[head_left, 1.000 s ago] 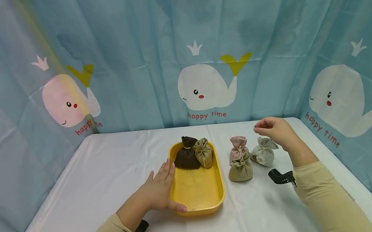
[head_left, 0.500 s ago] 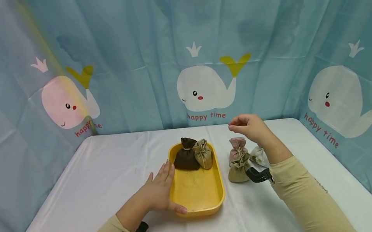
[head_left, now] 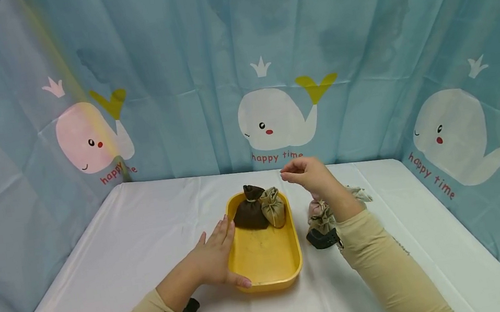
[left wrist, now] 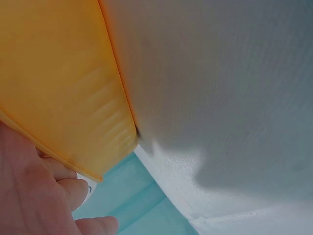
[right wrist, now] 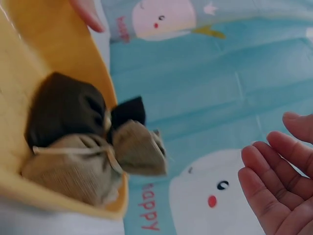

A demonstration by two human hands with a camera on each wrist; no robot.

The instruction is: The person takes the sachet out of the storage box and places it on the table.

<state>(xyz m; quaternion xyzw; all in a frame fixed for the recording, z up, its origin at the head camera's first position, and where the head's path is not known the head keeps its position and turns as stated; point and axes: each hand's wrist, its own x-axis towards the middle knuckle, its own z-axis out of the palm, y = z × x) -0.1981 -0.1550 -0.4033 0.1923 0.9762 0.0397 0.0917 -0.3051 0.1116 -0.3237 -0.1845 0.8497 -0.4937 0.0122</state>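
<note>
A yellow tray (head_left: 268, 259) holds a dark brown drawstring pouch (head_left: 249, 216) and a tan drawstring pouch (head_left: 273, 208) side by side at its far end. My left hand (head_left: 213, 253) rests with straight, spread fingers along the tray's left rim. Above and right of the tray's far end hovers my right hand (head_left: 313, 176), its fingers bent a little and nothing held; in the right wrist view the palm (right wrist: 288, 186) is bare. Behind the right wrist stand a pink pouch (head_left: 314, 211), an olive pouch (head_left: 322, 220) and a white pouch (head_left: 360, 193), all partly hidden.
A white cloth covers the table (head_left: 146, 233). A blue curtain (head_left: 190, 132) printed with whales hangs close behind it and along both sides. Black wrist-worn devices (head_left: 322, 238) sit at both wrists, the right one in front of the olive pouch.
My right hand has travelled left from above the white pouch toward the tray, and its forearm now covers part of the loose pouches. The left hand and the tray have stayed put.
</note>
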